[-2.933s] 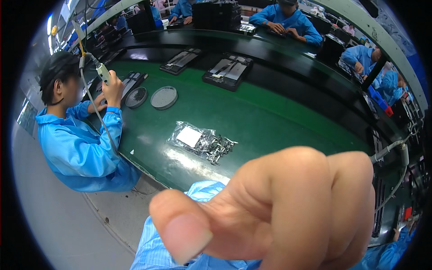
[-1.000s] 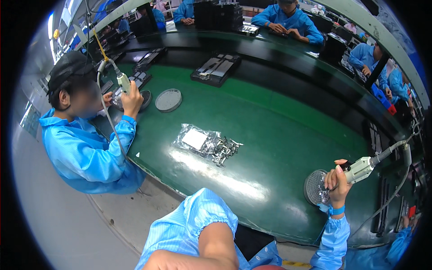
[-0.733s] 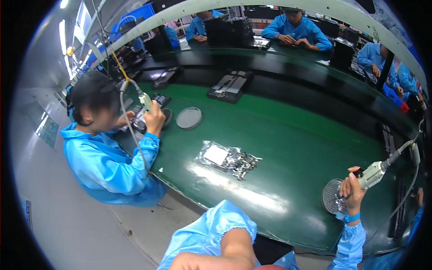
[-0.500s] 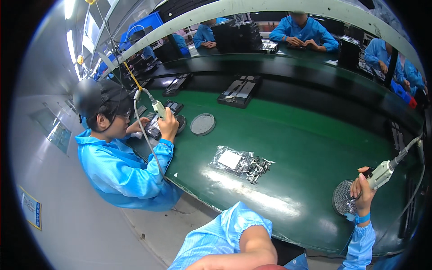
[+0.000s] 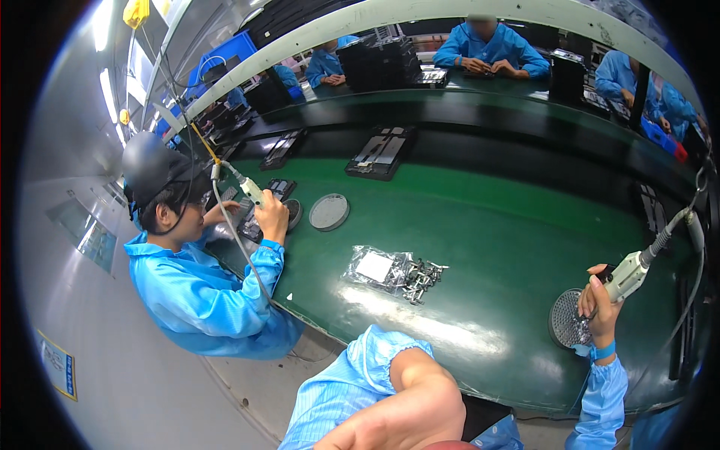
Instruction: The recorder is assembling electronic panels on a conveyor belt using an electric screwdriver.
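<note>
Bag of metal parts point(image 5: 394, 271) lies untouched on the desk point(image 5: 517, 225); your forearm point(image 5: 409, 401) shows, fingers out of view, grip impossible to tell.

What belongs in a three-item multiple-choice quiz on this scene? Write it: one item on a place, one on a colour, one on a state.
1. Where does the clear bag lie?
A. On the floor
B. On the green belt
C. In a co-worker's lap

2. What colour are the smocks?
A. White
B. Yellow
C. Blue

3. How is the screwdriver at the right?
A. Held in a co-worker's hand by the round tray
B. Lying flat on the belt
C. Hanging free, untouched

Answers:
1 B: the bag rests flat on the belt, between the two near co-workers.
2 C: every smock in view is blue.
3 A: fingers wrap the screwdriver right beside the tray.
</note>
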Action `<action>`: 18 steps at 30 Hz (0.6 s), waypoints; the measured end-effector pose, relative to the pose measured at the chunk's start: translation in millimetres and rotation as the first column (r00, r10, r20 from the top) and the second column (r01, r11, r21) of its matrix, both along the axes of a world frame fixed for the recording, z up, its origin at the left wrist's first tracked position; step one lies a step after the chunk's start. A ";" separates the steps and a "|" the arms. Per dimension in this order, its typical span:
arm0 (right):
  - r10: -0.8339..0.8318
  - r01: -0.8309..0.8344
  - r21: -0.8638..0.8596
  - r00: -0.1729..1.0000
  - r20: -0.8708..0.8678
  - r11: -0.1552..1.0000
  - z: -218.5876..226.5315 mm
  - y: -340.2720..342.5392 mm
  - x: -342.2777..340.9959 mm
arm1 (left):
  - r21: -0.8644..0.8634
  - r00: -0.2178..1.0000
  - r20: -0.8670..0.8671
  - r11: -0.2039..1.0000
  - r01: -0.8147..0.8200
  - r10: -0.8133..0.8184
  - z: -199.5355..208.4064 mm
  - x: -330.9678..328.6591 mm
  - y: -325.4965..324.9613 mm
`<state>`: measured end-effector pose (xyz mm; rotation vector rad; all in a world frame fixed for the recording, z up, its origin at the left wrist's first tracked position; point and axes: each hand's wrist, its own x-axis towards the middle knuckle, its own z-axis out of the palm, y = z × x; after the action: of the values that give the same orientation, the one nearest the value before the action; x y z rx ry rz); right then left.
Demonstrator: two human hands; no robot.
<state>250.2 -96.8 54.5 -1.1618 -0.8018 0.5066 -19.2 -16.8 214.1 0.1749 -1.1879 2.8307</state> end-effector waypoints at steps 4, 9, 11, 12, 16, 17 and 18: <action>-0.010 0.010 -0.007 1.000 0.004 1.000 3.3 -2.5 -0.6 | 0.014 0.999 0.004 0.999 0.037 -0.037 -5.1 -14.0 -12.3; -0.006 0.006 0.001 1.000 0.002 1.000 4.4 1.0 -3.9 | 0.028 0.998 0.000 0.997 0.067 -0.067 -10.4 -26.6 -18.4; -0.005 0.005 -0.002 1.000 0.002 1.000 3.6 0.0 -3.9 | 0.034 0.996 0.003 0.996 0.085 -0.085 -9.1 -23.8 -16.6; -0.003 0.003 -0.003 1.000 0.002 1.000 3.4 -0.5 -3.6 | 0.038 0.996 0.005 0.995 0.094 -0.094 -7.6 -20.8 -15.7; -0.003 0.003 -0.002 1.000 0.006 1.000 3.7 -0.4 -4.6 | 0.055 0.992 0.007 0.990 0.126 -0.127 -0.3 -9.3 -12.1; -0.005 0.005 -0.002 1.000 0.008 1.000 3.4 -0.1 -4.6 | 0.059 0.991 0.007 0.989 0.134 -0.134 1.6 -6.5 -11.1; -0.006 0.006 -0.001 1.000 0.012 1.000 3.5 0.1 -4.8 | 0.063 0.990 0.008 0.988 0.140 -0.140 3.3 -4.1 -10.5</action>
<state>245.4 -96.8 57.9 -1.1689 -0.8085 0.4950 -23.3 -27.4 217.4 0.0746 -1.2403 2.6798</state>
